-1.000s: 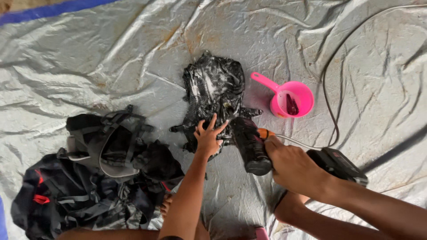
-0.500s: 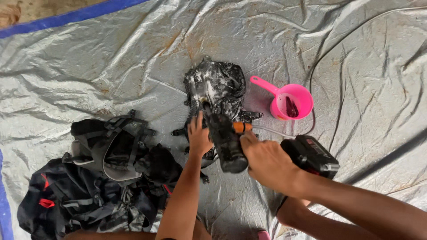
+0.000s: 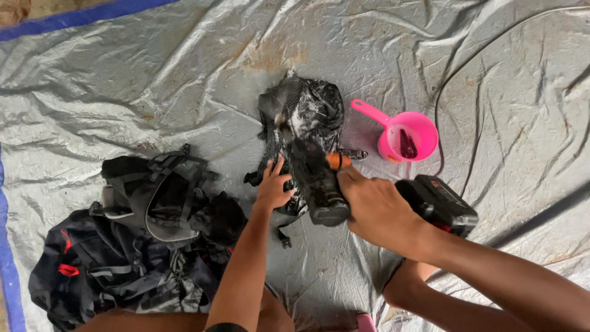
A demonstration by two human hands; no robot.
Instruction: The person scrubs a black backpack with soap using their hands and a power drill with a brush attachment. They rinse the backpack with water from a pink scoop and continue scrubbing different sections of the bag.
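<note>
A soapy black backpack [image 3: 304, 114] lies on a wet silver tarp [image 3: 153, 80]. My left hand [image 3: 273, 187] presses flat on its near end, fingers spread. My right hand [image 3: 378, 209] grips a black cordless power tool [image 3: 316, 178] with an orange part near the trigger; its front end points onto the bag, and its battery block [image 3: 439, 203] sticks out to the right of my hand.
A pink scoop [image 3: 402, 135] with something dark inside stands right of the bag. A heap of dark backpacks [image 3: 141, 233] lies at lower left. A black cord [image 3: 455, 74] curves across the right side. Blue tarp edging [image 3: 80, 15] runs along the top left.
My right hand has moved the power tool left and forward onto the soapy bag. My left hand has stayed on the bag's near end.
</note>
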